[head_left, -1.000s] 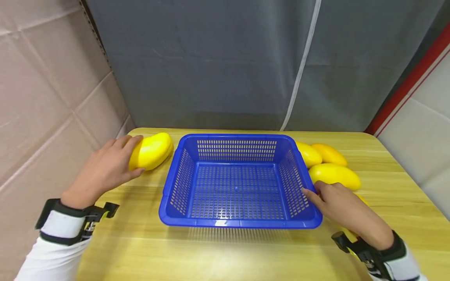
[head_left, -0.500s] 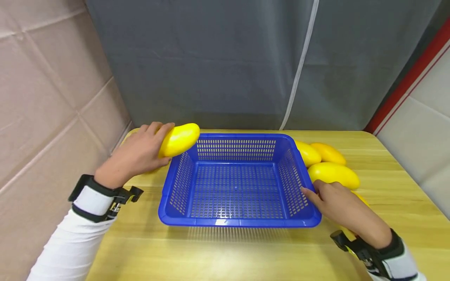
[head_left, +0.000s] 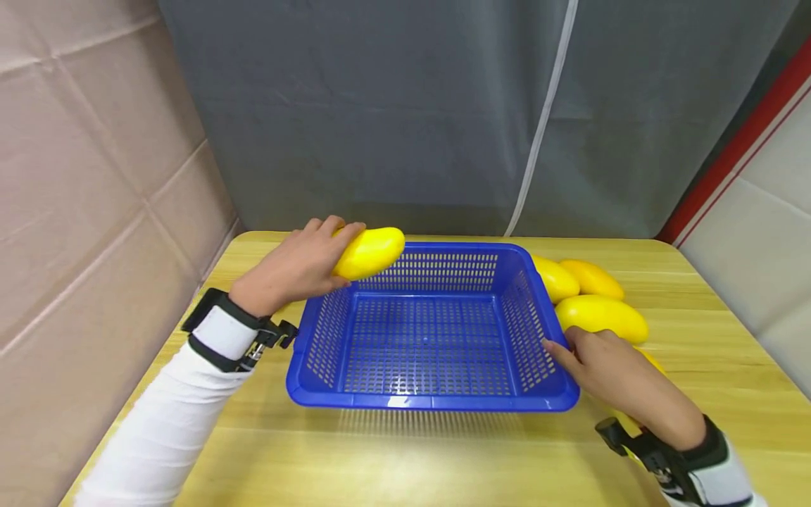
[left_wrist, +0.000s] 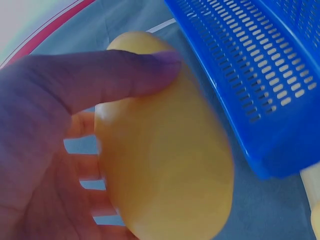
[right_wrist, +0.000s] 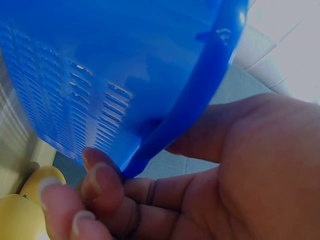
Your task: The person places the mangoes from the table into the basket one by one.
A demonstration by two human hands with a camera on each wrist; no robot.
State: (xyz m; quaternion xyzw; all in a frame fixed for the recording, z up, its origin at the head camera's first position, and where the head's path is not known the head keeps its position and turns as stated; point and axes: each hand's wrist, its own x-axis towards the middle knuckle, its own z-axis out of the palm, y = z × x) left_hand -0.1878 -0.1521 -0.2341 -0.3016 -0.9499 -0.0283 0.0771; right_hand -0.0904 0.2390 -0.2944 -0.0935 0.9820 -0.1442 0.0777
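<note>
While gripped, unlabelled mango (head_left: 369, 252) over basket (head_left: 431, 402)

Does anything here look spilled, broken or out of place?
Nothing stands out. The blue basket sits flat and empty on the table, the left hand holds one mango over its rim, and the other mangoes lie beside it.

The left hand (head_left: 298, 267) is reaching forward, fingers curled in a grip. The right hand (head_left: 617, 377) is lying low, fingers bent.

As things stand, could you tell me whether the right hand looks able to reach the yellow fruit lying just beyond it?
Probably yes: the right hand grips the blue basket rim, and the nearest yellow fruit lies beside its fingers with nothing between, though it must release the rim first.
</note>
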